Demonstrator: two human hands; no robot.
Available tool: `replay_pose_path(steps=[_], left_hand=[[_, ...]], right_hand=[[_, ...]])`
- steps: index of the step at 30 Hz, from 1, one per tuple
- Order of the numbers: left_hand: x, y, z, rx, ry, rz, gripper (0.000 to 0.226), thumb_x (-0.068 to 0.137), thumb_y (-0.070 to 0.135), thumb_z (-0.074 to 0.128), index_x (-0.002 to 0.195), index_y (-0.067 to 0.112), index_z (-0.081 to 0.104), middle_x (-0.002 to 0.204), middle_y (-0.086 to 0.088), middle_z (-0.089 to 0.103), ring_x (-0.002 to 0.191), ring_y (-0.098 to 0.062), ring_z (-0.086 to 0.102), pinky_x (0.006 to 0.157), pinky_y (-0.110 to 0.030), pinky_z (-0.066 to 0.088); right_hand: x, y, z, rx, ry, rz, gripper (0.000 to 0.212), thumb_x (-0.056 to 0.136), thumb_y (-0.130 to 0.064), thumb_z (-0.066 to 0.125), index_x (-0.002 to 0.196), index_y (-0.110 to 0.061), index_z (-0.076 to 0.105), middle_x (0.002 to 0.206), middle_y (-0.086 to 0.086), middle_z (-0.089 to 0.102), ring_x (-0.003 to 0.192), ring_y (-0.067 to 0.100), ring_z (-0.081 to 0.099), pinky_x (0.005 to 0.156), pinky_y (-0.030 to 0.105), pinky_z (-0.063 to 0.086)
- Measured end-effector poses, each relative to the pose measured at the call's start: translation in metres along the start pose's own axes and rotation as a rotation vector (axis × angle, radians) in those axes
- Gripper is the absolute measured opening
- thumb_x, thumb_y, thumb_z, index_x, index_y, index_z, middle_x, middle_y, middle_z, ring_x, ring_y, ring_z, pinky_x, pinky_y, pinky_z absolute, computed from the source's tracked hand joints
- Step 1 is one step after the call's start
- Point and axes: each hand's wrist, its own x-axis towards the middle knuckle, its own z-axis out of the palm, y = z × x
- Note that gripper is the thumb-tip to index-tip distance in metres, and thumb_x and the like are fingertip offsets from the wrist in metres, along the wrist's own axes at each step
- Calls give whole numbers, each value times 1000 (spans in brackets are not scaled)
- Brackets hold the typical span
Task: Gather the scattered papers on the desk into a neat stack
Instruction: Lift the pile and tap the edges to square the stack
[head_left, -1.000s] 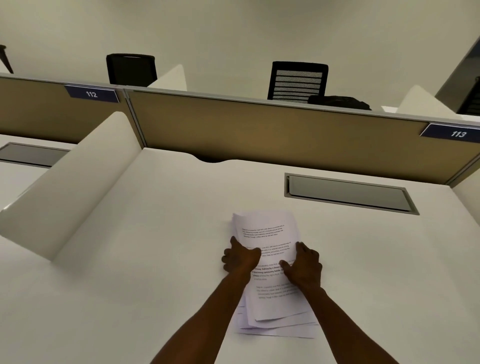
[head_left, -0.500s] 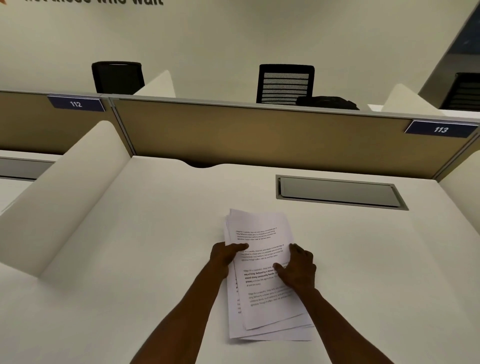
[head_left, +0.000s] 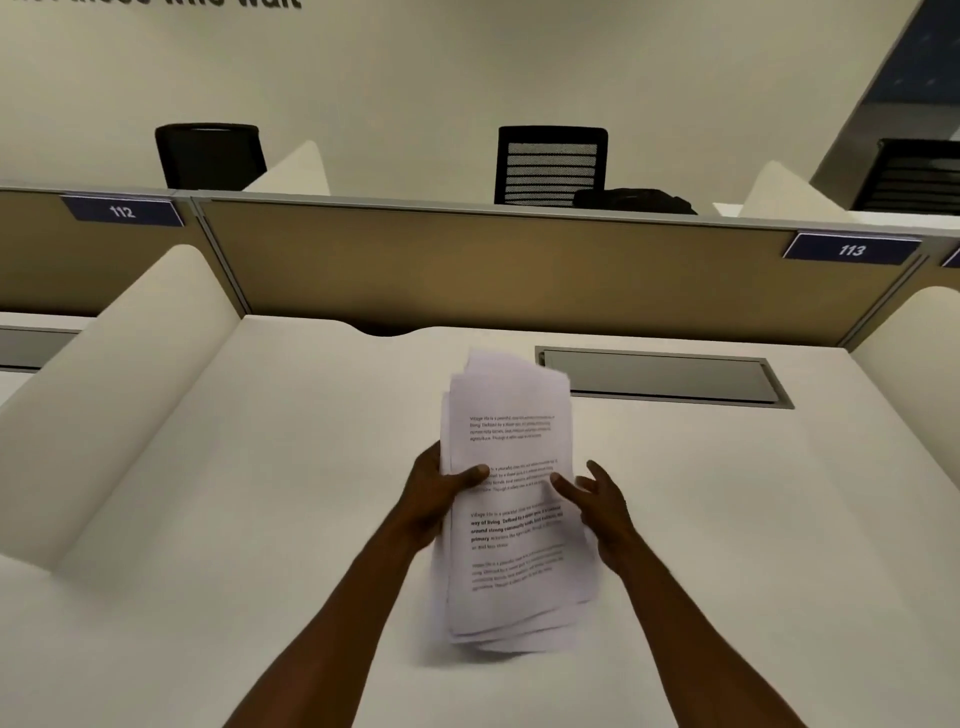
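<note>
A bundle of white printed papers (head_left: 511, 566) is lifted off the white desk (head_left: 270, 493), its sheets fanned unevenly at the top and bottom edges. My left hand (head_left: 434, 491) grips the bundle's left edge, thumb on the top sheet and fingers behind. My right hand (head_left: 597, 501) is at the right edge with its fingers spread, fingertips touching the top sheet. The bottom of the bundle hangs just above the desk, blurred.
A grey cable hatch (head_left: 665, 376) is set in the desk behind the papers. White curved dividers (head_left: 119, 384) flank the desk on both sides. A tan partition (head_left: 493, 270) with label 113 (head_left: 852, 250) closes the back. Black chairs (head_left: 550, 163) stand beyond.
The papers were lying flat under both hands; now my left hand has raised them off the desk and tilted them up. My right hand has opened at the right edge.
</note>
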Motion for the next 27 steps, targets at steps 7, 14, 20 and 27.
replay_pose_path(steps=[7, 14, 20, 27], left_hand=[[-9, 41, -15, 51, -26, 125, 48, 75, 17, 86, 119, 14, 67, 116, -13, 74, 101, -34, 74, 77, -46, 62], [-24, 74, -27, 109, 142, 376, 35, 75, 23, 84, 108, 26, 73, 110, -3, 77, 95, -24, 76, 70, -33, 63], [-39, 47, -41, 134, 181, 324, 35, 67, 29, 87, 99, 32, 76, 105, -2, 77, 98, -22, 74, 77, -36, 62], [-41, 29, -39, 180, 230, 262, 36, 71, 20, 84, 104, 31, 74, 106, -2, 77, 102, -25, 71, 85, -48, 61]], right_hand=[[-16, -39, 2, 356, -332, -163, 45, 80, -18, 76, 123, -9, 65, 123, 13, 70, 117, 36, 64, 100, 47, 51], [-45, -79, 23, 280, -120, -529, 23, 81, -26, 78, 103, -21, 73, 103, 5, 77, 92, 27, 74, 73, 31, 61], [-53, -45, 37, 215, -162, -564, 31, 83, -19, 78, 112, -18, 71, 109, 2, 76, 100, 19, 72, 80, 30, 60], [-48, -24, 53, 150, -98, -456, 30, 84, -16, 77, 111, -27, 70, 107, -4, 75, 101, 20, 70, 78, 26, 60]])
